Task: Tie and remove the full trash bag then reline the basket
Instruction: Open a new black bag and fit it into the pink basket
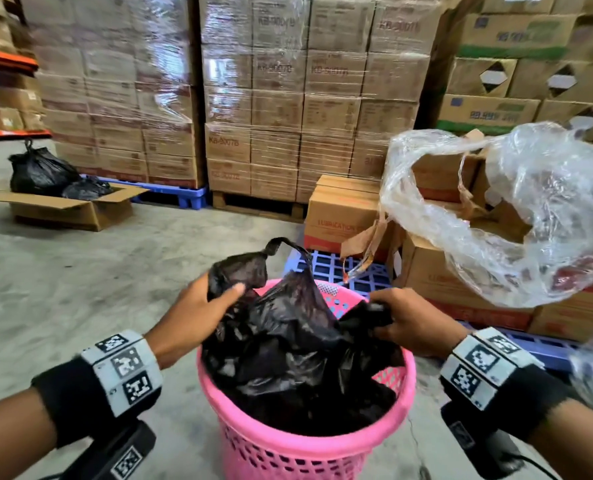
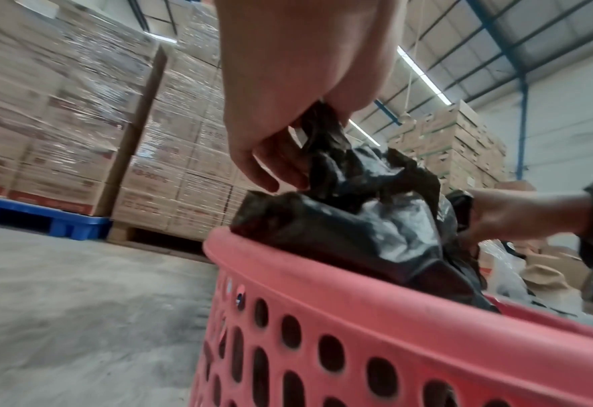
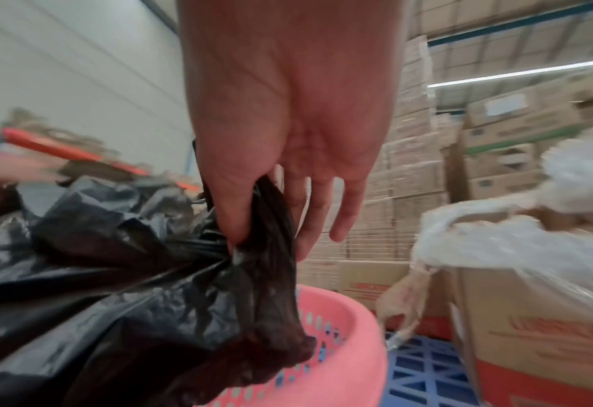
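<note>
A pink perforated basket (image 1: pixel 308 452) stands on the concrete floor with a crumpled black trash bag (image 1: pixel 288 344) in it. My left hand (image 1: pixel 215 299) grips a gathered flap of the bag at its upper left, above the rim. My right hand (image 1: pixel 395 317) pinches another bunch of the bag's edge at the right rim. In the left wrist view the left hand (image 2: pixel 288 154) holds black plastic (image 2: pixel 350 220) above the basket (image 2: pixel 392 330). In the right wrist view the thumb and forefinger of my right hand (image 3: pixel 253 220) pinch the bag (image 3: pixel 131 275) over the basket rim (image 3: pixel 354 344).
A tied black bag (image 1: pixel 40 171) sits in an open cardboard box (image 1: pixel 70 209) at the far left. Wrapped carton stacks (image 1: pixel 253 98) line the back. Clear plastic wrap (image 1: pixel 516 209) drapes over boxes at the right, on a blue pallet (image 1: pixel 343 271) just behind the basket.
</note>
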Motion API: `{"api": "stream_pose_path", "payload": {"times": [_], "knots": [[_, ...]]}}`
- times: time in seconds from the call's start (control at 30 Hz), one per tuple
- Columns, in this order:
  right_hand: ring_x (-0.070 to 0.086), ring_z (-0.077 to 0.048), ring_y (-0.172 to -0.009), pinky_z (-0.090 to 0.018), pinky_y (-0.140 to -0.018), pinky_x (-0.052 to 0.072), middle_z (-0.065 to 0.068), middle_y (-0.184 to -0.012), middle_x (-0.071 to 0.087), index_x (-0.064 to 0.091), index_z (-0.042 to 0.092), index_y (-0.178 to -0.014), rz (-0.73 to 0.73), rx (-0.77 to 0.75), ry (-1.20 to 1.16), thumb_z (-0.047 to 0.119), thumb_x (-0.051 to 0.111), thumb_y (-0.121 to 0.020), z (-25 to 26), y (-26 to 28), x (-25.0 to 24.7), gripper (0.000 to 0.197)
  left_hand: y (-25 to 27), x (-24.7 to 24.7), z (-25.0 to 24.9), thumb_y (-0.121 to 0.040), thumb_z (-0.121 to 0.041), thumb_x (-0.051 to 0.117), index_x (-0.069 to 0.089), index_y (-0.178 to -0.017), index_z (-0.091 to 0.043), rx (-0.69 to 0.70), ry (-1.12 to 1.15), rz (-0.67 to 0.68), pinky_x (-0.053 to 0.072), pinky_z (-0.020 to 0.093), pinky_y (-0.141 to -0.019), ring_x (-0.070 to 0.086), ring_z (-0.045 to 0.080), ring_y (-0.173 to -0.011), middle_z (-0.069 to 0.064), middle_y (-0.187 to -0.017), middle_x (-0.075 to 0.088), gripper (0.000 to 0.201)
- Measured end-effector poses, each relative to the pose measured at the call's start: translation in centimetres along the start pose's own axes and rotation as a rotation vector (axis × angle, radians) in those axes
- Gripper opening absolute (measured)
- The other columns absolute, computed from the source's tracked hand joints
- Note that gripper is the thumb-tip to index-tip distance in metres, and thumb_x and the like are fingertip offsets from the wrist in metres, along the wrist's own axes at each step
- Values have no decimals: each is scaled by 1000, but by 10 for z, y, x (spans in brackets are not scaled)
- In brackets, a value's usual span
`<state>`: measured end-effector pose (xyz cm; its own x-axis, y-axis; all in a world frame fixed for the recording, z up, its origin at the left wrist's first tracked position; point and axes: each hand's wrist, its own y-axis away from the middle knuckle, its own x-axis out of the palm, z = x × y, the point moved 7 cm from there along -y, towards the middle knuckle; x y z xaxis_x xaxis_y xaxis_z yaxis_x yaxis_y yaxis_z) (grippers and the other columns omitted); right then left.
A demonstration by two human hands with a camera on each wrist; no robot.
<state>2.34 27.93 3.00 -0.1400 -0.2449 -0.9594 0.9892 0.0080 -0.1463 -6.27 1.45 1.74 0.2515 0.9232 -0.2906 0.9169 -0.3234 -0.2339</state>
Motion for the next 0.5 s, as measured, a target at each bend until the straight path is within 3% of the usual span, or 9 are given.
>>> {"api": "stream_pose_path", "payload": {"times": [0.07,0.13,0.2,0.27,0.37,0.43,0.5], "knots": [[60,-18,-68,-37,-67,52,-3,-73,67,60,9,-76,-33,43,-149,18,75,-69,-11,4,-5,19,-7,-22,3,-90,-22,59,56,-106,-21,-6,-85,-138,52,33,-80,64,14,-94,-2,-105,67,17],[58,-9,-64,-26,-62,48,-1,-69,65,64,2,-77,-67,49,-460,14,77,-74,-8,9,-16,18,-12,-35,2,-89,-19,58,52,-98,-14,2,-165,-247,50,36,-74,62,21,-88,3,-95,65,12],[58,-3,-60,-16,-55,46,-2,-69,66,68,0,-82,-120,64,-673,7,72,-78,-7,14,-33,9,-14,-42,-6,-89,-15,57,49,-95,-10,43,-215,-323,45,35,-65,57,22,-79,0,-81,60,11],[59,-10,-62,-24,-58,46,-14,-71,70,71,6,-83,-137,94,-664,8,72,-78,-19,14,-45,6,-13,-48,-16,-90,-11,55,48,-95,-10,108,-184,-392,43,34,-63,55,22,-78,0,-79,59,9],[56,-22,-67,-37,-63,42,-26,-76,69,72,10,-80,-67,121,-612,20,79,-71,-23,21,-51,15,-12,-61,-20,-89,-7,55,46,-99,-14,128,-107,-476,44,35,-76,57,25,-91,5,-94,59,15],[48,-22,-62,-32,-56,37,-23,-64,57,63,1,-70,-78,120,-707,33,83,-59,-22,25,-56,40,-12,-61,-19,-83,1,59,44,-107,-15,123,-196,-437,44,36,-82,57,27,-99,6,-104,58,33],[44,-20,-56,-23,-47,35,-11,-57,49,54,-1,-63,-99,91,-823,28,79,-64,-10,26,-61,39,-8,-55,-27,-76,5,63,42,-120,-16,199,-384,-405,41,41,-97,51,27,-114,8,-119,55,53]]}}
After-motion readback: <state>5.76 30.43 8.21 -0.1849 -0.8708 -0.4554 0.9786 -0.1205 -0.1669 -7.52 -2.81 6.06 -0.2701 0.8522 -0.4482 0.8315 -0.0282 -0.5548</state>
